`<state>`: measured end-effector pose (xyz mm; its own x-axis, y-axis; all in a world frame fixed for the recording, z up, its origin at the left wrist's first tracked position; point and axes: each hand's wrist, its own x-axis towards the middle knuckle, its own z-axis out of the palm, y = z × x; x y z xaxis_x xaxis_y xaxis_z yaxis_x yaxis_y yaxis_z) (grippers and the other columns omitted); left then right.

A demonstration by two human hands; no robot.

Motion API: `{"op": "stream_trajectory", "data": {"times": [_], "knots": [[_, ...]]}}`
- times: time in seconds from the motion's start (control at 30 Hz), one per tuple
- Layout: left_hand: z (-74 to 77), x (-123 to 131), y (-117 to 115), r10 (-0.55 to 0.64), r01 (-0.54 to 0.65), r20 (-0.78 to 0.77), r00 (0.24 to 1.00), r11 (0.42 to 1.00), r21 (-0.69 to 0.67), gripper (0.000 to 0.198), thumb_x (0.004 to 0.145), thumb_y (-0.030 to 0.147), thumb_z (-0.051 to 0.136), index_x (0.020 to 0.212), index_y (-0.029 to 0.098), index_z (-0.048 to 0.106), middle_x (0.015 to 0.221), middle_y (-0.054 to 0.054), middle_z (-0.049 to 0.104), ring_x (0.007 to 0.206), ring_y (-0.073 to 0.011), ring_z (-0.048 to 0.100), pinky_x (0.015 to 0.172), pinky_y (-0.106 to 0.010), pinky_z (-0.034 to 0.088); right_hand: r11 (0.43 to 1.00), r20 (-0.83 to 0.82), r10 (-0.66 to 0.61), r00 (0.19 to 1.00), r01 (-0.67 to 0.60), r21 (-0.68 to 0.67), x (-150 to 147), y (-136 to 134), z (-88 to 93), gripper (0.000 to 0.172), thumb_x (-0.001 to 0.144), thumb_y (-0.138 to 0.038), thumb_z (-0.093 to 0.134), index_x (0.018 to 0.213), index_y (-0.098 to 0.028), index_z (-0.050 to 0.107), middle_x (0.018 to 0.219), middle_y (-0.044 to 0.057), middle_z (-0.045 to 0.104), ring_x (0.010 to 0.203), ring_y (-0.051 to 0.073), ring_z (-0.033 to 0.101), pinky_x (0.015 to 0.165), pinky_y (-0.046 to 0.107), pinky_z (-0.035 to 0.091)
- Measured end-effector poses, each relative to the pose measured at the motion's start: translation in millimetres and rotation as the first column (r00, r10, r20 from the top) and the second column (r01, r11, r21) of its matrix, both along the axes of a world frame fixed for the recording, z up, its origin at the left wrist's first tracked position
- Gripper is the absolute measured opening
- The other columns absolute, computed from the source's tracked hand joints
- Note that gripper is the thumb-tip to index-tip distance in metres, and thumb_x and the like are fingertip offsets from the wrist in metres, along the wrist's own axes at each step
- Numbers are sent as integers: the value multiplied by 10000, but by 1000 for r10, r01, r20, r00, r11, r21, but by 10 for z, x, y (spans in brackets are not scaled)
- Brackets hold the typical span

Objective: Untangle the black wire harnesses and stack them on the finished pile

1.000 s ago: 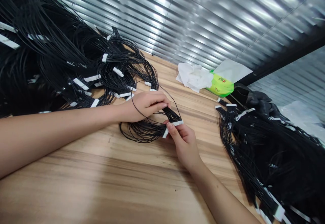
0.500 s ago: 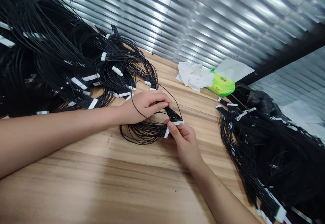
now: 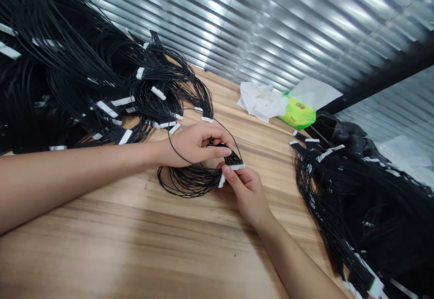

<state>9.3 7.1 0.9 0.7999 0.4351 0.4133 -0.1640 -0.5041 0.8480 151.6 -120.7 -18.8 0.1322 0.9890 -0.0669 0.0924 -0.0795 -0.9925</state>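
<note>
A looped wire harness point(image 3: 190, 182) of thin black wires is held over the wooden table point(image 3: 190, 244), its two white connectors close together. My right hand point(image 3: 247, 189) is closed on the connector end, thumb and fingers pinching near the white connectors point(image 3: 237, 166). My left hand point(image 3: 200, 145) is closed on the black wires just behind the upper connector, thumb lying along them. One loose wire point(image 3: 228, 129) arches away from the bundle, passing over the back of my left hand and down to the upper connector. The left fingertips are partly hidden.
A large heap of black wire harnesses point(image 3: 77, 59) with white connectors fills the left side. Another pile of harnesses point(image 3: 366, 208) lies on the right. Crumpled white tissue point(image 3: 261, 102) and a green tissue pack point(image 3: 298, 112) lie at the back, before a corrugated metal wall point(image 3: 264, 27).
My left hand has shifted slightly right toward the connector, its thumb now nearer the wires' end. My right hand keeps its pinch almost in place. The view has moved slightly.
</note>
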Motion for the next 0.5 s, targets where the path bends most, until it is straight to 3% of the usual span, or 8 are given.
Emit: {"op": "stream_trajectory", "data": {"times": [0.2, 0.5], "knots": [[51, -13, -33, -52, 50, -13, 999, 995, -83, 86, 852, 205, 591, 852, 147, 655, 851, -46, 672, 741, -100, 603, 664, -189, 493, 1000, 46, 17, 999, -18, 19, -2, -15, 2, 324, 826, -479, 591, 780, -189, 728, 680, 16, 639, 628, 147, 554, 613, 266, 471], [55, 57, -117, 52, -90, -156, 986, 965, -248, 168, 871, 228, 528, 762, 131, 611, 675, 20, 619, 620, -70, 547, 587, -168, 450, 1000, 87, -5, 996, 7, -16, -3, 2, 0, 345, 839, -470, 580, 795, -166, 737, 643, 11, 613, 612, 134, 517, 579, 248, 433]]}}
